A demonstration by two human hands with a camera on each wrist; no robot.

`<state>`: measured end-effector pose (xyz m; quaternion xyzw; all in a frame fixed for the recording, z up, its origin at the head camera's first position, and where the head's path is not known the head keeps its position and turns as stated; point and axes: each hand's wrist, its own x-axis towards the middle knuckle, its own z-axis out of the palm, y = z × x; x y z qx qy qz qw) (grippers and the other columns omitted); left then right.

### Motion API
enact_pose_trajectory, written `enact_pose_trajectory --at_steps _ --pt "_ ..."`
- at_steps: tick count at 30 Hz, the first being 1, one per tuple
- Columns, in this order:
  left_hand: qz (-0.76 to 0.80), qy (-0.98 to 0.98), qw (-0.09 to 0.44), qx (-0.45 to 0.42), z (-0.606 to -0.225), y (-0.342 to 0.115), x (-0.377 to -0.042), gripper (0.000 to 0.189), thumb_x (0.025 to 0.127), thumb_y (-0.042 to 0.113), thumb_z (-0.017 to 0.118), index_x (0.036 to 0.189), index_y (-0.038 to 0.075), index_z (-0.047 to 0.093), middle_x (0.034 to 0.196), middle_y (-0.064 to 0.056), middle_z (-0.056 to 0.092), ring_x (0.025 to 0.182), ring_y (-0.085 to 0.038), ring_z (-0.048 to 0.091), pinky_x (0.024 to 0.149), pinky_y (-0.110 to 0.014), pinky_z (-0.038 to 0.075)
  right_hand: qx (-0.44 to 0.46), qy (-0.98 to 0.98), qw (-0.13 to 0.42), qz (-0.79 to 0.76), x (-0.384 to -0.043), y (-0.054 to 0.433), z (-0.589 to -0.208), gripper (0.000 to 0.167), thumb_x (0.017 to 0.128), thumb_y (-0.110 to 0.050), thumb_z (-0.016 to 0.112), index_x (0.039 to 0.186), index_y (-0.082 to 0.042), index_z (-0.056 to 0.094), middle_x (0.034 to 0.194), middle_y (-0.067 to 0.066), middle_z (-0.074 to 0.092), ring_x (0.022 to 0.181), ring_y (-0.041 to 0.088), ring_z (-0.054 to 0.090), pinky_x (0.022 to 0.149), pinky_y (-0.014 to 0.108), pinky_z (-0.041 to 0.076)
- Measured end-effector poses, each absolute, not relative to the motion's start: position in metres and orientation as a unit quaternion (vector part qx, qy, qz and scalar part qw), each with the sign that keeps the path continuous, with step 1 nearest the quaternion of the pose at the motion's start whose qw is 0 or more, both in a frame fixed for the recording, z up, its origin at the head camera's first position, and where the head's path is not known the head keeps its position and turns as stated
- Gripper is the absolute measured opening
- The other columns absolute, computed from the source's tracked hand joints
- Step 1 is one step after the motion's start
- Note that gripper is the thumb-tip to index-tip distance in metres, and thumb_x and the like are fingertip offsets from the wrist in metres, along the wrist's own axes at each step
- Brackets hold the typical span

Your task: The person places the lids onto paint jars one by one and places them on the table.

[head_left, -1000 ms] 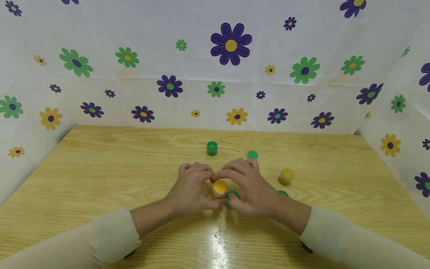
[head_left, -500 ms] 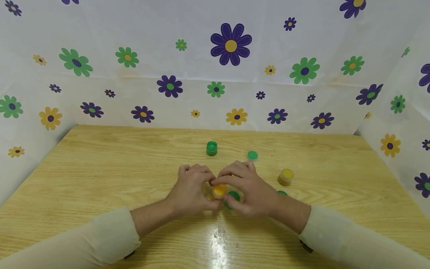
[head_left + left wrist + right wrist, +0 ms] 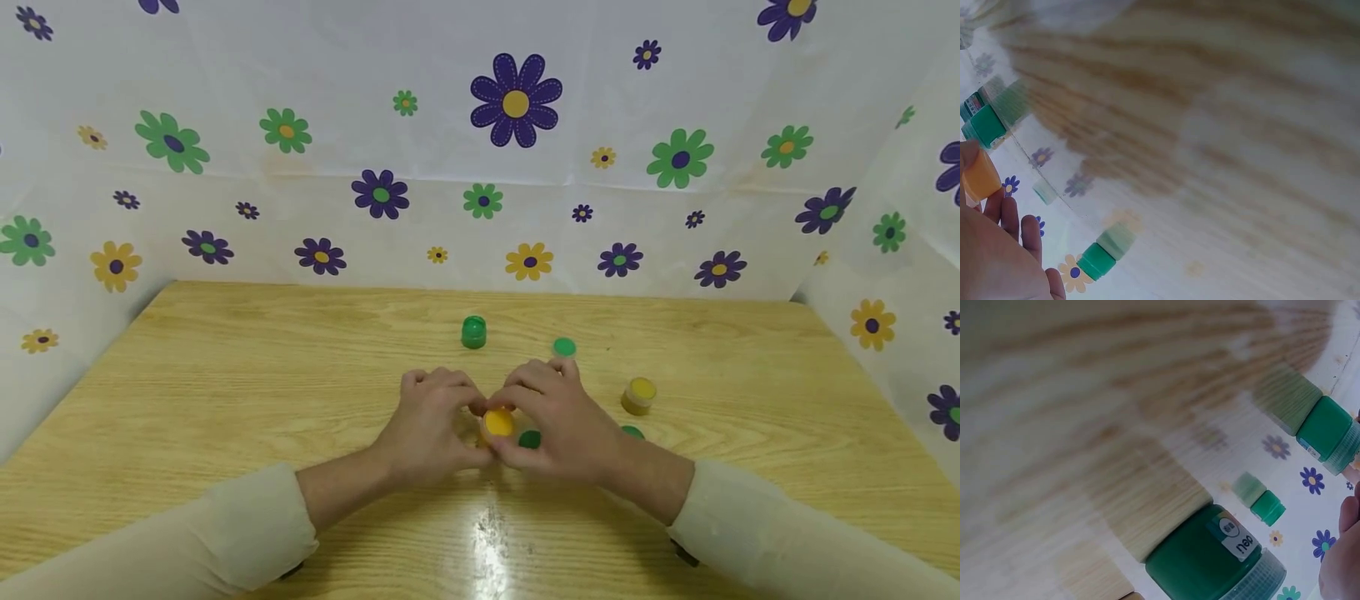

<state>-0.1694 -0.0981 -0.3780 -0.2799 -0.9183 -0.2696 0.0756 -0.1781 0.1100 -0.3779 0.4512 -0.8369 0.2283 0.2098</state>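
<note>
An orange-yellow paint jar (image 3: 498, 423) stands between my hands. My left hand (image 3: 423, 429) holds it from the left, thumb in front and fingers behind; the left wrist view shows the jar (image 3: 982, 177) between thumb and fingers. From the right, my right hand (image 3: 566, 429) grips the same jar near its top with thumb and index finger. Under that hand sits a green paint jar (image 3: 530, 439), partly hidden. In the right wrist view, part of my right hand (image 3: 1342, 565) shows at the edge, beside a green jar (image 3: 1324, 428).
Farther back on the wooden table (image 3: 300, 350) stands a green jar (image 3: 473, 332). A green round top (image 3: 564, 347) lies beyond my right fingers. Right of that hand are a yellow jar (image 3: 638, 396) and a partly hidden green one (image 3: 632, 432). Flowered cloth (image 3: 450, 142) hangs behind.
My right thumb and index finger have closed from beside the orange-yellow jar onto it. The jar has shifted slightly right, and the right hand now covers more of the green jar.
</note>
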Motion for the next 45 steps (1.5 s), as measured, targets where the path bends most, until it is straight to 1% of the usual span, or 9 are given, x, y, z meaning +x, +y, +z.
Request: enact_pose_trajectory --at_steps 5,9,13,23,27,33,36,41,45 --pt "-0.263 -0.92 0.082 -0.28 -0.3788 -0.0981 -0.1706 0.033 0.067 0.04 0.09 0.087 0.02 0.074 0.091 0.012 0.067 0.095 -0.012 0.057 0.097 -0.052 0.032 0.434 -0.847 0.215 0.217 -0.178 0.1109 -0.3768 0.034 0.085 -0.045 0.075 0.103 -0.017 0.07 0.095 -0.007 0.064 0.095 0.009 0.057 0.085 0.042 0.029" --pt "-0.259 -0.918 0.089 -0.285 -0.3788 -0.0992 -0.1719 0.035 0.066 0.04 0.09 0.089 0.02 0.074 0.091 0.012 0.067 0.093 -0.012 0.056 0.094 -0.051 0.034 0.464 -0.829 0.209 0.233 -0.1797 0.1126 -0.3773 0.033 0.085 -0.035 0.074 0.113 -0.018 0.07 0.106 -0.006 0.065 0.103 0.009 0.058 0.086 0.043 0.027" --pt "-0.261 -0.918 0.086 -0.285 -0.3788 -0.1001 -0.1729 0.037 0.066 0.041 0.091 0.092 0.02 0.075 0.093 0.012 0.068 0.093 -0.012 0.056 0.092 -0.05 0.033 0.49 -0.816 0.217 0.217 -0.1812 0.1133 -0.379 0.033 0.08 -0.023 0.072 0.113 -0.019 0.071 0.106 -0.005 0.064 0.103 0.01 0.058 0.085 0.043 0.027" --pt "-0.256 -0.918 0.088 -0.289 -0.3796 -0.0998 -0.1727 0.036 0.066 0.041 0.09 0.092 0.02 0.075 0.093 0.011 0.069 0.092 -0.012 0.056 0.091 -0.049 0.033 0.486 -0.827 0.214 0.184 -0.1798 0.1112 -0.3774 0.031 0.079 -0.022 0.071 0.11 -0.017 0.072 0.104 -0.005 0.064 0.101 0.011 0.058 0.088 0.043 0.03" --pt "-0.255 -0.918 0.089 -0.291 -0.3798 -0.1 -0.172 0.036 0.066 0.039 0.091 0.09 0.018 0.075 0.093 0.01 0.069 0.093 -0.013 0.057 0.092 -0.049 0.033 0.478 -0.831 0.216 0.186 -0.1791 0.1105 -0.3777 0.03 0.08 -0.025 0.073 0.108 -0.016 0.072 0.101 -0.005 0.063 0.099 0.011 0.057 0.088 0.043 0.03" --pt "-0.259 -0.919 0.069 -0.291 -0.3798 -0.0997 -0.17 0.036 0.064 0.037 0.091 0.09 0.017 0.077 0.094 0.009 0.07 0.096 -0.015 0.057 0.096 -0.053 0.032 0.452 -0.851 0.204 0.172 -0.1765 0.1101 -0.3791 0.031 0.082 -0.04 0.077 0.1 -0.015 0.068 0.094 -0.006 0.061 0.095 0.011 0.055 0.089 0.041 0.03" --pt "-0.256 -0.921 0.067 -0.287 -0.3802 -0.0999 -0.1694 0.037 0.064 0.039 0.092 0.09 0.017 0.077 0.094 0.009 0.07 0.097 -0.015 0.057 0.097 -0.054 0.031 0.441 -0.859 0.193 0.174 -0.176 0.11 -0.3789 0.034 0.083 -0.043 0.077 0.102 -0.017 0.066 0.096 -0.007 0.063 0.097 0.01 0.055 0.089 0.041 0.03" --pt "-0.243 -0.924 0.083 -0.284 -0.3809 -0.1007 -0.1702 0.04 0.064 0.042 0.091 0.09 0.017 0.075 0.093 0.009 0.07 0.096 -0.015 0.058 0.097 -0.055 0.033 0.457 -0.848 0.191 0.187 -0.1771 0.1102 -0.3792 0.033 0.084 -0.034 0.071 0.113 -0.019 0.068 0.105 -0.007 0.063 0.103 0.011 0.055 0.088 0.041 0.028" --pt "-0.242 -0.923 0.087 -0.285 -0.3806 -0.1006 -0.171 0.038 0.065 0.043 0.091 0.09 0.019 0.075 0.092 0.01 0.069 0.094 -0.014 0.057 0.096 -0.055 0.033 0.474 -0.836 0.204 0.184 -0.1774 0.1107 -0.3801 0.034 0.08 -0.027 0.069 0.114 -0.019 0.07 0.102 -0.004 0.062 0.101 0.011 0.056 0.086 0.041 0.028"
